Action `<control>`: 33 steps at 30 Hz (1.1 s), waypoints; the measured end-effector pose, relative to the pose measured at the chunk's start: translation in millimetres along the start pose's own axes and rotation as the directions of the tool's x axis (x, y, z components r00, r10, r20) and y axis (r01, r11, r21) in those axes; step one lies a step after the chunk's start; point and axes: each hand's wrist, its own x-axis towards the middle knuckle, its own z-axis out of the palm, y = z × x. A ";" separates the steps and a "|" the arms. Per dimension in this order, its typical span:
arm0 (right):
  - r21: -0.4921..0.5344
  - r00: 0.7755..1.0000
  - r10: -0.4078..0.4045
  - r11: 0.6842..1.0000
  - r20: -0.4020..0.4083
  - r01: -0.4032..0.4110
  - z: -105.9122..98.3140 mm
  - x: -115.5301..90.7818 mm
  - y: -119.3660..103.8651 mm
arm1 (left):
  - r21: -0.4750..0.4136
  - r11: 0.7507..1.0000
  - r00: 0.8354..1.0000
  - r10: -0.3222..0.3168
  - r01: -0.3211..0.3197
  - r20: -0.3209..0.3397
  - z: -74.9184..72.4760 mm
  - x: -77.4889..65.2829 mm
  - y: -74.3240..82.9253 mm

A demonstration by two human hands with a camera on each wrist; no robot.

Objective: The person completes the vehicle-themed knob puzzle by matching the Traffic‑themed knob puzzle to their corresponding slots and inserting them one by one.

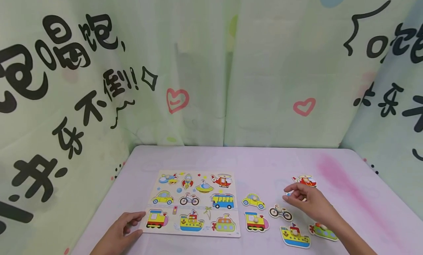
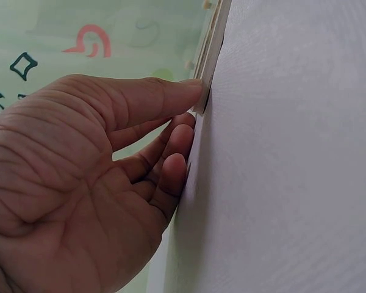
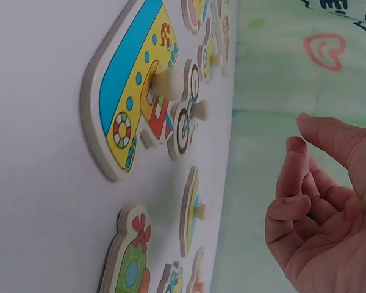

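Note:
A flat picture puzzle board point(image 1: 176, 211) with printed vehicles lies on the table. At its lower left edge rests my left hand point(image 1: 120, 229); in the left wrist view the thumb point(image 2: 165, 101) touches the board's edge. My right hand point(image 1: 307, 200) hovers over the loose pieces, fingers loosely bent, nothing between thumb and fingertips. Nearest to it are a helicopter piece point(image 1: 305, 179) and a bicycle piece point(image 1: 280, 212). A ship piece point(image 3: 131, 85) with a wooden knob and a submarine piece point(image 1: 323, 232) lie nearer the front. The hand partly hides a small blue piece.
Between board and right hand lie a yellow car piece point(image 1: 253, 201) and a train piece point(image 1: 256, 222). The pale table point(image 1: 264, 163) has a pink stain at right. A printed curtain point(image 1: 205, 64) hangs along the back and sides.

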 end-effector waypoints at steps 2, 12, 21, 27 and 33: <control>-0.002 1.000 0.000 1.000 0.005 0.000 -1.4 1.0 4.8 | -0.004 1.000 1.000 -0.001 0.001 0.002 0.3 -0.2 -1.1; -0.041 0.999 0.006 0.999 0.032 -0.004 -4.6 14.7 30.4 | -0.020 1.000 1.000 -0.008 0.008 0.005 2.0 -2.4 -2.3; -0.040 0.996 0.049 0.998 0.072 -0.046 -4.5 23.4 46.6 | -0.011 1.000 1.000 -0.004 0.004 -0.003 2.6 -1.4 -0.5; -0.079 0.994 0.063 0.995 0.090 -0.056 -2.1 30.4 53.3 | -0.022 1.000 1.000 0.022 -0.022 0.005 0.7 -2.8 -1.3; -0.098 0.993 0.029 0.995 0.116 -0.017 -1.8 38.3 52.9 | -0.015 0.999 0.999 0.035 -0.035 -0.004 -1.7 -4.5 -0.6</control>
